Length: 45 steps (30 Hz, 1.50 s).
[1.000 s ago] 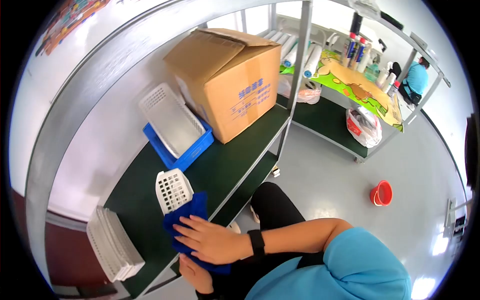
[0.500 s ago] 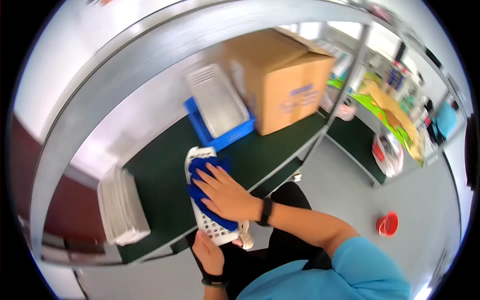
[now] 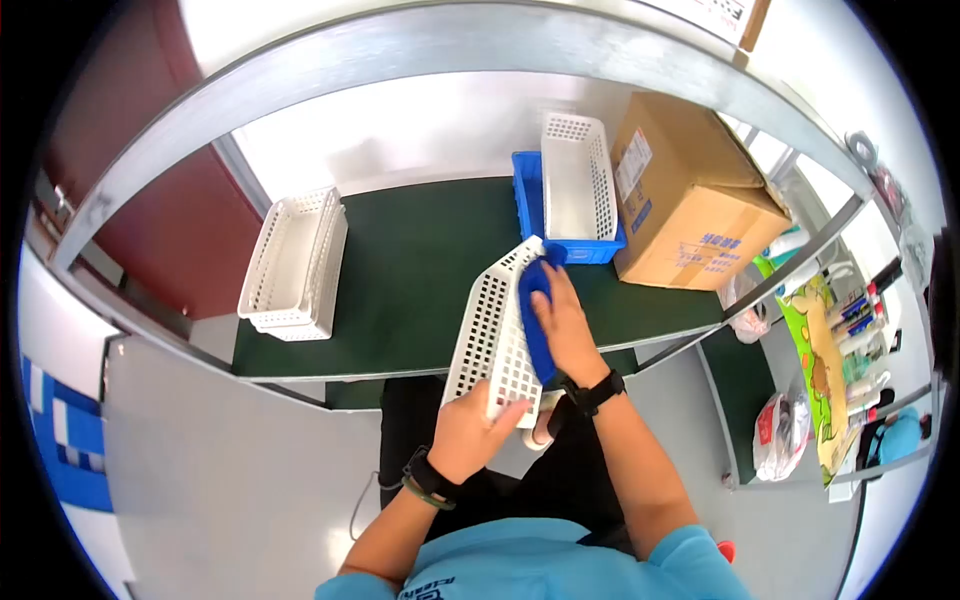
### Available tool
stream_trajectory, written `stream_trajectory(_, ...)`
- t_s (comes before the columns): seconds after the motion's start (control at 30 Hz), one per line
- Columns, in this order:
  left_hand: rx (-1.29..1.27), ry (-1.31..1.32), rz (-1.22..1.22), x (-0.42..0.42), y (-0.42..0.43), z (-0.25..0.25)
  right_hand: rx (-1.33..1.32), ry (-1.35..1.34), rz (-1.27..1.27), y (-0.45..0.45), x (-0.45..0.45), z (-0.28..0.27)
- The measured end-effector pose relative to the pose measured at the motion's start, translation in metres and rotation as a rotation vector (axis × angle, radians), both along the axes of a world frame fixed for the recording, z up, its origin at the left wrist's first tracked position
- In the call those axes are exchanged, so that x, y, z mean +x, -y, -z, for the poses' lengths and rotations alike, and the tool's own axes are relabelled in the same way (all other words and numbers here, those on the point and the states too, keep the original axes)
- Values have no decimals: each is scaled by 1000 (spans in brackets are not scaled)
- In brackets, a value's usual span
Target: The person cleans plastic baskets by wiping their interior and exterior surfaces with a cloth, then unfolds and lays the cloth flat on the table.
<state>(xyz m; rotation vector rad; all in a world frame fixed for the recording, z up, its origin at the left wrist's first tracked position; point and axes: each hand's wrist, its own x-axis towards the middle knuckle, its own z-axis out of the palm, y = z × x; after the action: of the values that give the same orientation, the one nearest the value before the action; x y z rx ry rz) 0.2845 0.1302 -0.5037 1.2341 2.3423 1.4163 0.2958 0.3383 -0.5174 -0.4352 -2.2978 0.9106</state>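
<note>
A white perforated plastic basket (image 3: 482, 335) is tilted over the front edge of the green shelf, in front of my body. My left hand (image 3: 468, 435) grips its near end, with the thumb over the rim. My right hand (image 3: 568, 325) holds a blue cloth (image 3: 536, 330) against the basket's right side, and part of the cloth is hidden under the fingers. To the left, several stacked white baskets (image 3: 290, 265) stand on the shelf. Behind my right hand, another white basket (image 3: 578, 185) rests in a blue crate (image 3: 575, 252).
The green shelf (image 3: 420, 240) sits within a metal frame (image 3: 480, 42) that arches across the top of the view. A cardboard box (image 3: 690, 200) stands right of the crate. Farther right are a plastic bag (image 3: 782, 435) and a second rack with bottles.
The view has swung left and steadied. The basket has turned from underside-out to tilted on its side, and my right hand with the cloth has shifted to its right side.
</note>
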Motion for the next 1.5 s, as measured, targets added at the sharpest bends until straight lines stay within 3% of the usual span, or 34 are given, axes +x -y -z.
stream_trajectory(0.03, -37, -194, -16, 5, -1, -5, -190, -15, 20, -10, 0, 6)
stream_trajectory(0.07, -31, -192, -31, 7, 2, -10, -519, -6, -17, -16, 7, 14)
stream_trajectory(0.1, -99, -297, -48, 8, 6, -16, -1037, -205, -146, -18, 14, 24)
stream_trajectory(0.17, -167, -392, -86, 2, 11, -17, -1382, -344, -81, -18, 35, 23)
stream_trajectory(0.23, -177, -715, -30, -14, 16, -5, -1372, -418, -71, -14, 52, 12)
stream_trajectory(0.37, -273, -785, -32, -31, 16, 12, -1164, -517, -71, -2, 58, -13)
stream_trajectory(0.43, -248, -773, -41, -34, 14, 20, -636, -278, -22, -8, 52, -12)
stream_trajectory(0.5, -222, -757, -53, -35, 11, 26, 142, -58, -46, -15, 45, -12)
stream_trajectory(0.57, -276, -665, -33, -38, 8, 27, 451, 111, -137, -14, 35, 3)
stream_trajectory(0.6, -279, -656, -27, -41, 8, 26, 365, 11, -125, -11, 32, 11)
stream_trajectory(0.67, -331, -621, 4, -50, 5, 23, 449, -42, -194, 15, 25, 14)
stream_trajectory(0.7, -330, -649, 13, -54, 3, 24, 449, 68, -335, 40, 26, 3)
stream_trajectory(0.8, -372, -678, 49, -63, 8, 27, 330, 36, -345, 70, 24, 16)
stream_trajectory(0.87, -368, -690, 76, -64, 17, 25, 592, 153, -475, 52, 22, 7)
stream_trajectory(1.07, -338, -605, 34, -61, 30, 20, 638, 179, -186, -25, 32, 8)
stream_trajectory(1.17, -357, -599, 37, -62, 23, 19, 520, 123, -93, -1, 27, 14)
stream_trajectory(1.27, -317, -608, 52, -65, 18, 21, 593, 136, -403, 67, 21, 12)
stream_trajectory(1.3, -370, -625, 72, -69, 22, 23, 488, 76, -378, 82, 21, 15)
stream_trajectory(1.4, -382, -614, 89, -71, 33, 21, 530, 134, -475, 67, 18, 7)
stream_trajectory(1.5, -376, -580, 82, -70, 52, 13, 655, 185, -389, 24, 20, 6)
